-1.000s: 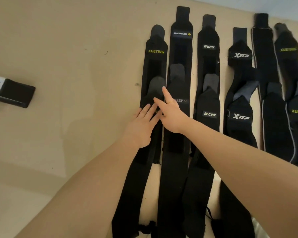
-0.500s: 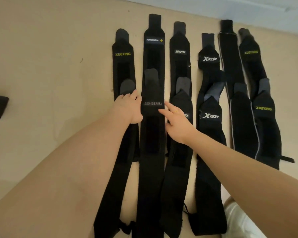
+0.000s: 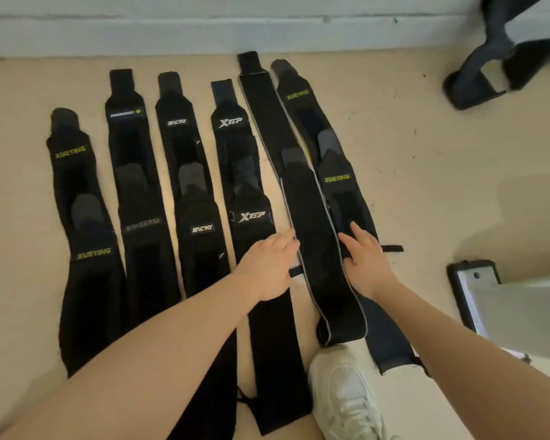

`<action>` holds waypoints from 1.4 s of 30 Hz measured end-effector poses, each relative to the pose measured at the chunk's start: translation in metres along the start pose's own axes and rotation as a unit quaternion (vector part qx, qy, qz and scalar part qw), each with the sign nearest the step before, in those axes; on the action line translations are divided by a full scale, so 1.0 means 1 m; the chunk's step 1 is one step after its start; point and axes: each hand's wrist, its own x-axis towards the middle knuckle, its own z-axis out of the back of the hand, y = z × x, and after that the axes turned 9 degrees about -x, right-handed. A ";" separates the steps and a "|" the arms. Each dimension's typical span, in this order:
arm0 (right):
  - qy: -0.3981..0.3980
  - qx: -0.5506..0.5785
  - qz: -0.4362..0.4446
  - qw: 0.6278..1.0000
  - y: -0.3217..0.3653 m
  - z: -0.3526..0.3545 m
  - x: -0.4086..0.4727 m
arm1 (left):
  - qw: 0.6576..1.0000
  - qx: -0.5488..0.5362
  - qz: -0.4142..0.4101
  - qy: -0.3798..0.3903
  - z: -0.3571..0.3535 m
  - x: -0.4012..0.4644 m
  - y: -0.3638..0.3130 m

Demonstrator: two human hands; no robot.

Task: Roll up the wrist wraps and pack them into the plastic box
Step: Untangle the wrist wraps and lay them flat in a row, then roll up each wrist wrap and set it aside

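Several black wrist wraps lie flat in a row on the beige floor, in overlapping pairs. From the left: XUEYING wraps (image 3: pixel 91 252), a BOKEERSI wrap (image 3: pixel 142 225), MCYO wraps (image 3: pixel 202 228), XTEP wraps (image 3: pixel 251 216), a plain wrap with grey edging (image 3: pixel 318 236) and another XUEYING wrap (image 3: pixel 337 178). My left hand (image 3: pixel 269 265) rests with straight fingers on the XTEP wrap at the plain wrap's left edge. My right hand (image 3: pixel 364 265) lies flat at its right edge, on the right XUEYING wrap. Neither hand holds anything.
A white shoe (image 3: pixel 343 389) stands at the near end of the wraps. A pale plastic box with a dark rim (image 3: pixel 477 293) sits at the right. A dark chair base (image 3: pixel 489 74) is at the far right, and a grey wall base (image 3: pixel 204 30) runs behind.
Both hands have moved right, from the left XUEYING and BOKEERSI wraps to either side of the plain grey-edged wrap. The view has swung right, bringing in the box and the shoe.
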 end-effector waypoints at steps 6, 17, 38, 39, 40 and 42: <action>0.052 0.237 -0.129 0.961 -0.057 -0.002 0.009 | 0.999 -0.005 0.003 0.051 -0.019 0.049 -0.052; 0.010 0.158 -0.153 0.976 -0.061 -0.005 0.044 | 0.996 0.081 0.011 0.041 -0.038 0.085 -0.055; -0.097 -0.293 0.049 0.950 -0.022 0.011 0.005 | 0.997 0.011 -0.040 -0.064 -0.022 0.064 -0.040; -0.062 -0.278 0.063 0.956 -0.017 -0.001 0.000 | 0.996 -0.018 -0.044 -0.073 -0.021 0.064 -0.045; -0.025 -0.245 0.058 0.968 -0.014 -0.013 -0.003 | 0.996 -0.055 -0.031 -0.071 -0.019 0.063 -0.049; 0.024 -0.156 0.027 0.987 -0.015 -0.030 -0.003 | 0.994 -0.098 -0.001 -0.050 -0.022 0.064 -0.054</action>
